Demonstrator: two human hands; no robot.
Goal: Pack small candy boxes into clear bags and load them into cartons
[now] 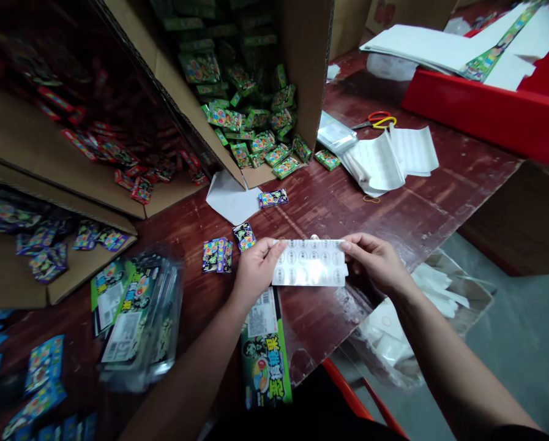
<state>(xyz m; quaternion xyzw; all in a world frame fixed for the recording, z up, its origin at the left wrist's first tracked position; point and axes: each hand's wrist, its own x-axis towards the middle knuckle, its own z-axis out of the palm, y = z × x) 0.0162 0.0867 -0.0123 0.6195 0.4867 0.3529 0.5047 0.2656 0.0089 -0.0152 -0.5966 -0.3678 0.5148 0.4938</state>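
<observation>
A small sheet of round clear stickers (308,263) is stretched level between my two hands, above the table's front edge. Thumb and fingers of my left hand (258,263) pinch its left end. At the other end, my right hand (375,260) pinches the upper right corner. Below the sheet lies a green and black printed package (265,367), partly covered by my left hand and wrist. Small purple candy packets (217,255) lie left of my left hand, and another purple packet (243,236) is just beyond it.
Cardboard boxes of green packets (260,141) and red packets (141,190) stand at the back left. Stacked clear packages (141,318) lie at left. Scissors (377,120), paper sheets (379,162) and a red bin (480,110) are at right. Below the edge is a waste container (476,300).
</observation>
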